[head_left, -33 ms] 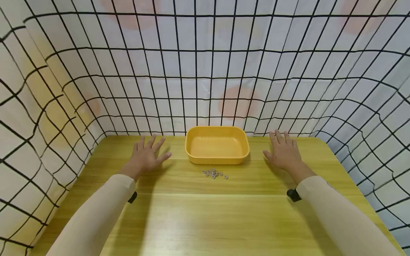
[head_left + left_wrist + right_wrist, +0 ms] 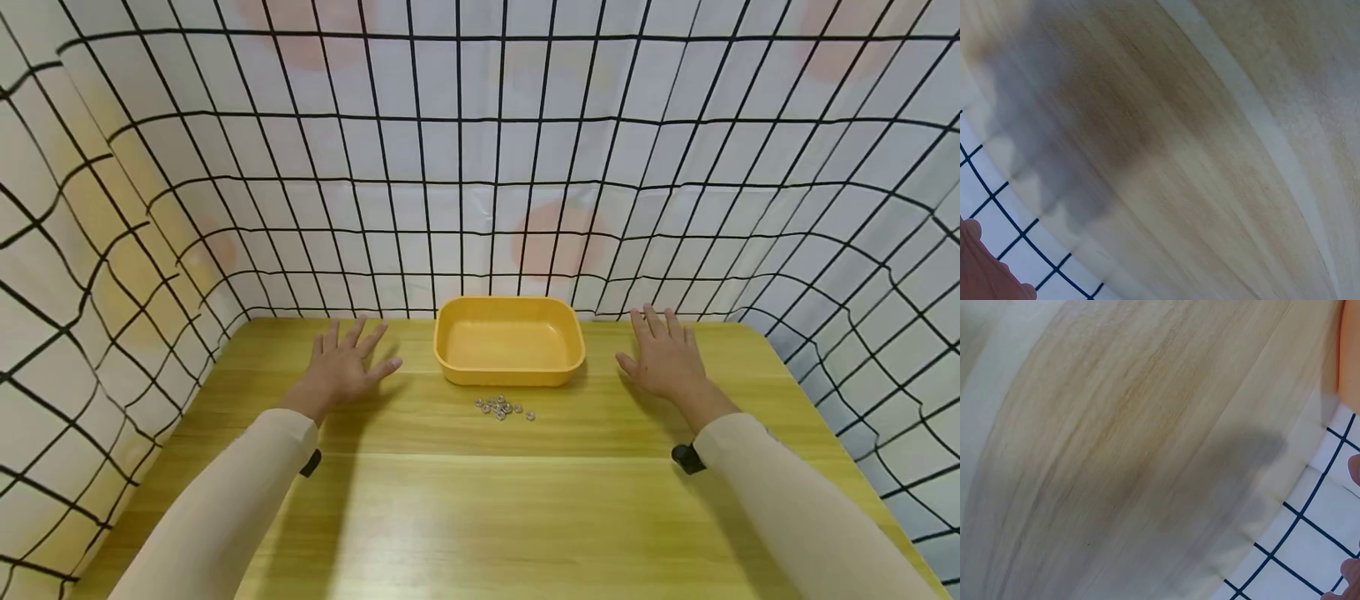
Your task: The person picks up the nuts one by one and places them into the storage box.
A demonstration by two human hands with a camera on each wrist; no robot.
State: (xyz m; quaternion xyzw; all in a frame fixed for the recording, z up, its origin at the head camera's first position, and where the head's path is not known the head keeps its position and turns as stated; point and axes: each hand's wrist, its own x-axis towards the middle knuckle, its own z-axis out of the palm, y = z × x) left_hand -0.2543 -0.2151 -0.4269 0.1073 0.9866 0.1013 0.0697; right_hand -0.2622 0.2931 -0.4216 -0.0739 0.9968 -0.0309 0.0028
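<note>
A yellow rectangular tray (image 2: 510, 377) with rounded corners stands at the far middle of the wooden table. Just in front of it lies a loose cluster of several small silvery metal pieces that look like nuts (image 2: 502, 407). To the left of the tray my left hand (image 2: 341, 368) is held palm down, fingers spread, touching no object. On the tray's other side my right hand (image 2: 666, 357) is likewise palm down with straight fingers and holds nothing. In the left wrist view only part of the hand (image 2: 988, 272) shows at the lower left corner, above its shadow on the wood.
The wooden table (image 2: 480, 517) ends at a white backdrop with a black grid net (image 2: 495, 208), which also rises on the left and right. Dark wrist-worn devices (image 2: 687, 457) sit under both sleeves. The tray's orange-looking side (image 2: 1350, 359) edges into the right wrist view.
</note>
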